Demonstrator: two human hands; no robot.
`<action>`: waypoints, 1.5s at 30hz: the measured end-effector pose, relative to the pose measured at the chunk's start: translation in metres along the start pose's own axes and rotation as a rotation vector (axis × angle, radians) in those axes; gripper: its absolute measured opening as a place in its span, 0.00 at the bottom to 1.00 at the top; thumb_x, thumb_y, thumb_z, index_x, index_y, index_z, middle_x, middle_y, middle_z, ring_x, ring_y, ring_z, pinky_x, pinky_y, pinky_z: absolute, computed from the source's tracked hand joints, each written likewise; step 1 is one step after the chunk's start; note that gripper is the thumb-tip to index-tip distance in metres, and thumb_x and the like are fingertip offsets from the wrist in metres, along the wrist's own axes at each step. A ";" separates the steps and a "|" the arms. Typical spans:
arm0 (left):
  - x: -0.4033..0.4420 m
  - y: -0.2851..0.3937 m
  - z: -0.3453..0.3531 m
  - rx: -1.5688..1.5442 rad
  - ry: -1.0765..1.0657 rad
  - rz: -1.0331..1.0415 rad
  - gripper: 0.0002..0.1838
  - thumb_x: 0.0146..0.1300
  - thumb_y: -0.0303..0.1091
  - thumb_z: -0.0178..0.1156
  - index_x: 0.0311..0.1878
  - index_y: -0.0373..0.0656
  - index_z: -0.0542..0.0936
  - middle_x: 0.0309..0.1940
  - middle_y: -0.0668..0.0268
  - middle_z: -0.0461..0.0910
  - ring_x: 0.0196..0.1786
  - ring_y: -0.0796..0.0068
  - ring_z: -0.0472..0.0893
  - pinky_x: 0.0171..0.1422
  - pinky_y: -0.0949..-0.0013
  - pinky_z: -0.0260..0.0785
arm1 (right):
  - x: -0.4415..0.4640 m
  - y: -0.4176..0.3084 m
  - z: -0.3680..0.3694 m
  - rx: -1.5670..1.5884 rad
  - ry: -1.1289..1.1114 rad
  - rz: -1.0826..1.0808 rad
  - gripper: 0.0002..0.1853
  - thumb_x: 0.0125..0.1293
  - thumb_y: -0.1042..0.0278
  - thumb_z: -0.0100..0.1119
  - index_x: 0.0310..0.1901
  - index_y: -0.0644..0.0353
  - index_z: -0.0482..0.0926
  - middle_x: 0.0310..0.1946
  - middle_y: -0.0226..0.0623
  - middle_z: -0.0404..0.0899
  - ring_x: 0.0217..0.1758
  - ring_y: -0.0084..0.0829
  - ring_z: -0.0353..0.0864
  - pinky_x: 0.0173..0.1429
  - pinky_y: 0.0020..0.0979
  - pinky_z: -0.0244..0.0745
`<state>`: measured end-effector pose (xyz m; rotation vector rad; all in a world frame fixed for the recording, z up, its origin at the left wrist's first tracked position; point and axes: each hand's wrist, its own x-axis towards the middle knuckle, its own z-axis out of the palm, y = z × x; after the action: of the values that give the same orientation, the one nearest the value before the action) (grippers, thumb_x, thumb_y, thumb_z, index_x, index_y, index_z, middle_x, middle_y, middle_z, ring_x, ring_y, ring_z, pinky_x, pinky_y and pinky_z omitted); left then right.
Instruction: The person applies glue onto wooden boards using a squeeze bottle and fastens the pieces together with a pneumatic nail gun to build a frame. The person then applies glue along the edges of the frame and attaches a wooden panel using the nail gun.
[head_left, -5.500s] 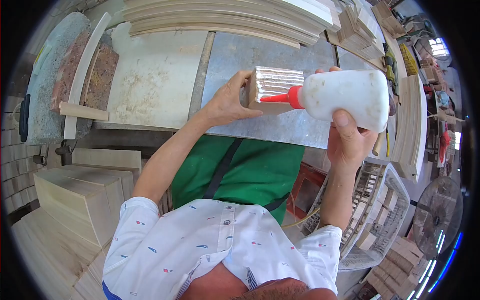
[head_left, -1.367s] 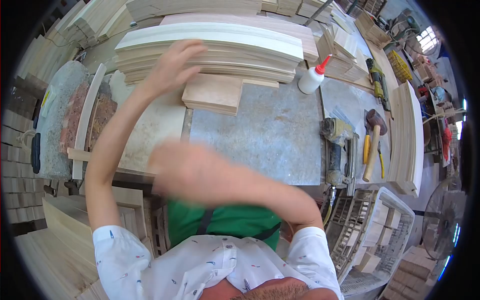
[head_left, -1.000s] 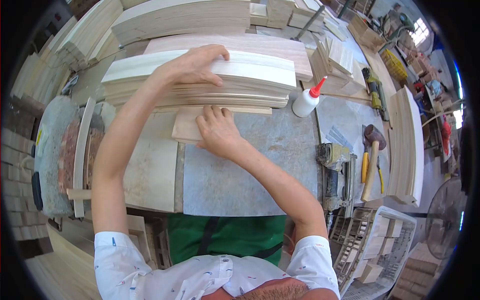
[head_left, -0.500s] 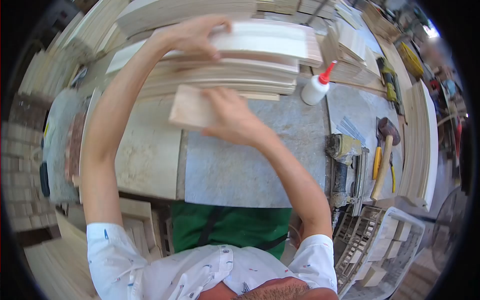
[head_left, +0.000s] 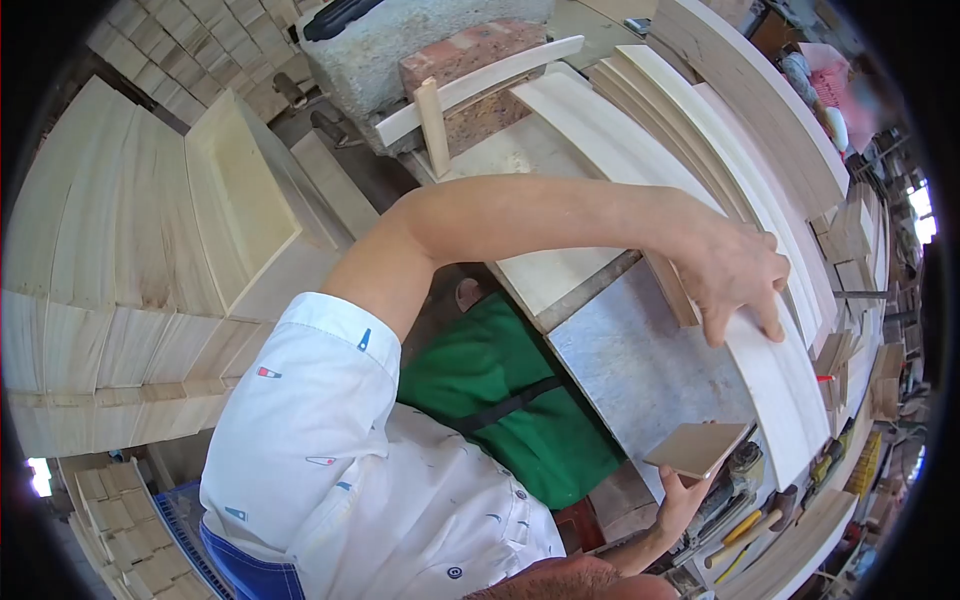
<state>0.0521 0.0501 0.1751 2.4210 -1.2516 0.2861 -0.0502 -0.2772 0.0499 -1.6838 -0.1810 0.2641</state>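
My left hand point(head_left: 730, 270) is closed over the edge of a long pale board point(head_left: 775, 390), which lies slanted across the bench and passes beneath my forearm. Lower down, my right hand point(head_left: 680, 508) grips a small rectangular wooden block point(head_left: 697, 448) by its near side, with its flat face turned up. The block is held above the near right corner of the grey metal sheet point(head_left: 650, 350). A narrow wooden strip point(head_left: 672, 290) lies beside my left hand.
Stacked long boards point(head_left: 690, 130) stand beyond the held board. A brick point(head_left: 470, 55) and a stone block point(head_left: 350, 60) are at the top. Wooden boxes point(head_left: 120, 220) fill the left. A mallet point(head_left: 780, 505) and a nail gun point(head_left: 735, 465) lie lower right. A person in pink point(head_left: 835, 85) is far off.
The view has swung round to the left. My left hand has a long board off the stack and over the bench. My right hand has carried the small block away from the stack, toward the bench's near edge.
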 end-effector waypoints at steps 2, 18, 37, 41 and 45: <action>-0.014 0.007 0.002 0.022 0.013 -0.009 0.33 0.46 0.43 0.69 0.61 0.61 0.78 0.55 0.44 0.71 0.61 0.44 0.70 0.65 0.52 0.65 | -0.005 0.008 -0.006 -0.042 -0.007 -0.007 0.54 0.48 0.69 0.76 0.74 0.63 0.51 0.72 0.42 0.57 0.72 0.35 0.58 0.73 0.39 0.53; -0.008 0.040 0.000 0.136 -0.128 -0.141 0.31 0.48 0.42 0.69 0.60 0.60 0.79 0.49 0.49 0.74 0.57 0.47 0.73 0.58 0.52 0.69 | -0.012 0.025 -0.015 -0.089 0.004 -0.014 0.54 0.48 0.64 0.77 0.74 0.62 0.52 0.72 0.41 0.58 0.72 0.35 0.57 0.74 0.37 0.49; -0.005 0.028 0.006 0.137 -0.109 -0.150 0.29 0.49 0.44 0.69 0.59 0.60 0.79 0.49 0.48 0.75 0.56 0.47 0.73 0.59 0.52 0.69 | -0.013 0.029 -0.020 -0.088 0.012 0.000 0.55 0.47 0.61 0.78 0.73 0.62 0.53 0.71 0.39 0.59 0.71 0.34 0.59 0.73 0.37 0.52; -0.002 0.031 0.004 0.153 -0.123 -0.148 0.30 0.49 0.44 0.69 0.59 0.59 0.79 0.49 0.48 0.75 0.56 0.47 0.73 0.59 0.52 0.68 | -0.012 0.033 -0.021 -0.091 0.011 0.006 0.55 0.47 0.61 0.78 0.73 0.61 0.53 0.71 0.39 0.59 0.70 0.34 0.59 0.73 0.36 0.52; -0.004 0.028 0.001 0.162 -0.161 -0.164 0.29 0.48 0.43 0.68 0.58 0.58 0.79 0.48 0.49 0.75 0.55 0.48 0.73 0.58 0.52 0.68 | -0.014 0.027 -0.020 -0.117 0.017 0.016 0.55 0.47 0.61 0.78 0.73 0.61 0.53 0.71 0.38 0.59 0.70 0.33 0.59 0.72 0.36 0.52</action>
<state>0.0272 0.0380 0.1803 2.7139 -1.1241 0.1526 -0.0585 -0.3034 0.0265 -1.8040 -0.1735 0.2553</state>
